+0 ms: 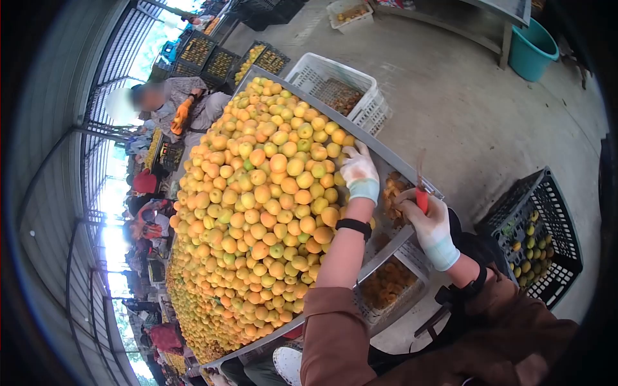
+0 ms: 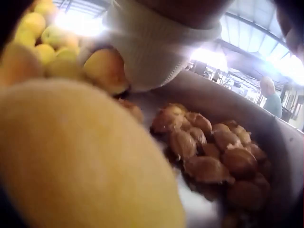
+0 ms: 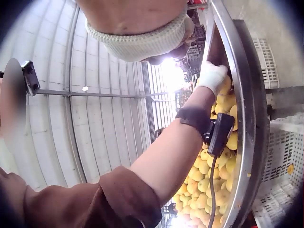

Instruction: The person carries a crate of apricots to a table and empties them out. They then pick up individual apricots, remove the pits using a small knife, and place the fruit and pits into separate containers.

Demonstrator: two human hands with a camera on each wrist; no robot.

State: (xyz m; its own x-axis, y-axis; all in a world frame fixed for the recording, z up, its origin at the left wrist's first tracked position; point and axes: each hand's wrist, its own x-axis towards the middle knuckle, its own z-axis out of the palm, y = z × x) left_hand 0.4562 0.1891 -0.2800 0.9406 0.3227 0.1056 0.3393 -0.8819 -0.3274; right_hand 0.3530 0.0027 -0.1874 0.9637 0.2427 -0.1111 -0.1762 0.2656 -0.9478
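Observation:
The left hand (image 1: 359, 174), in a white glove, reaches down at the right edge of a large heap of yellow-orange fruit (image 1: 277, 186); its spread fingers touch fruit there, and no fruit is plainly gripped. The right hand (image 1: 430, 228), gloved too, grips a red-handled tool (image 1: 421, 199) whose thin end points away from the body. Brown pits (image 1: 393, 193) lie in the metal tray's corner between the hands. In the left wrist view a big fruit (image 2: 85, 156) fills the near left, pits (image 2: 209, 152) beyond. In the right wrist view the left hand (image 3: 213, 77) is beside fruit.
The metal table's rim (image 1: 322, 106) runs beyond the hands. A white crate (image 1: 331, 80) stands outside it; another crate (image 1: 389, 283) with brown pieces sits below the tray. A black crate (image 1: 537, 238) with fruit is at the right, and a seated person (image 1: 187, 106) is across the heap.

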